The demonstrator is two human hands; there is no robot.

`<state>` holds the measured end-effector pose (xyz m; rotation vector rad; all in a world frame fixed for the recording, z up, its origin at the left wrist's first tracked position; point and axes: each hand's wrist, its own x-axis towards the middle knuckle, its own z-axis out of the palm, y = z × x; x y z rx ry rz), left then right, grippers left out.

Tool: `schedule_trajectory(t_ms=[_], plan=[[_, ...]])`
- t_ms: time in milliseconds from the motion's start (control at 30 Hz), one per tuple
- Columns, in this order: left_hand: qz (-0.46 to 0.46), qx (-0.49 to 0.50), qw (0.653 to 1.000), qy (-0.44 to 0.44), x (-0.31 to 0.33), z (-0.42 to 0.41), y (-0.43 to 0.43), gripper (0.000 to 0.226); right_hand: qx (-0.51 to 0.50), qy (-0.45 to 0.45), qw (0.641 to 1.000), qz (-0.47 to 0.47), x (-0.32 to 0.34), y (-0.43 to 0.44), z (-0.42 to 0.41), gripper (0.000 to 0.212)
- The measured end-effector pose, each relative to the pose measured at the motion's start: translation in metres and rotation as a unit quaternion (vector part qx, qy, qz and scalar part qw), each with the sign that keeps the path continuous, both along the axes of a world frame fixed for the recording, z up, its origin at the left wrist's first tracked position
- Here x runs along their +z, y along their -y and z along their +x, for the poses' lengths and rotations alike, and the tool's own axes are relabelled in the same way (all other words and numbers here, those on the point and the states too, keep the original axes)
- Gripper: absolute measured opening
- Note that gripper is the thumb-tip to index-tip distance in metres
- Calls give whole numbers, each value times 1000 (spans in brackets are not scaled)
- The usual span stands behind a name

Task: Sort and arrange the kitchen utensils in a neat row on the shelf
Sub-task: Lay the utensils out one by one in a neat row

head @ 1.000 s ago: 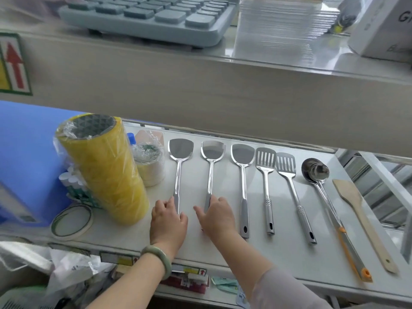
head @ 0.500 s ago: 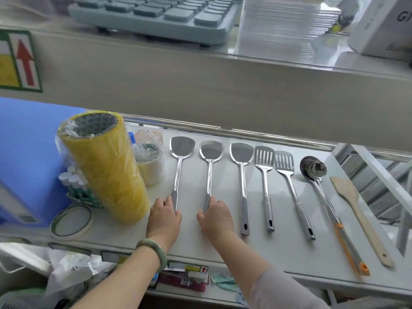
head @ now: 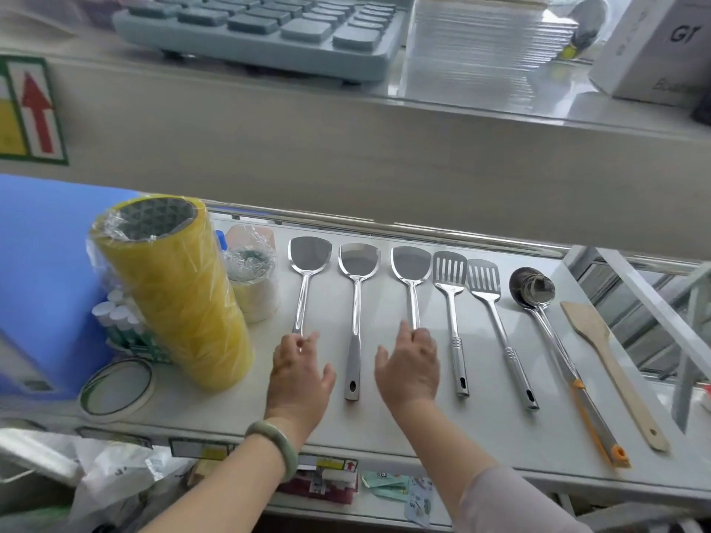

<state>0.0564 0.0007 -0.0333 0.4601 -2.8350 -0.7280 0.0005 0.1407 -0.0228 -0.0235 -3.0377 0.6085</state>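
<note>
White shelf under counter carries utensil row. Left hand lies over handle of leftmost spatula, fingers loosely spread, grip not clear. Right hand open, palm down, over handle of third spatula. Second spatula lies free between hands. Rightward: two slotted turners, ladle, wooden spatula. Yellow tape stack stands left of row.
</note>
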Motion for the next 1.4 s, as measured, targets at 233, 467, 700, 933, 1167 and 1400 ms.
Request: schedule_trajectory(t_ms=[233, 467, 700, 933, 1167, 1400], plan=[[48, -48, 992, 109, -1, -9, -47, 70, -41, 111, 993, 23, -1, -29, 1, 40], [44, -40, 989, 135, -3, -8, -45, 56, -26, 96, 995, 19, -6, -35, 8, 47], [31, -34, 990, 137, -4, -7, -44, 60, -29, 93, 995, 3, -7, -39, 7, 43], [11, -133, 991, -17, 15, -12, -77, 53, -84, -49, 994, -51, 0, -94, 2, 47], [20, -177, 983, 47, 19, -39, -155, 46, -132, 49, 990, 21, 2, -173, -18, 38], [-24, -100, 983, 154, 17, -61, -196, 40, -77, 70, 995, 8, -3, -196, -27, 32]])
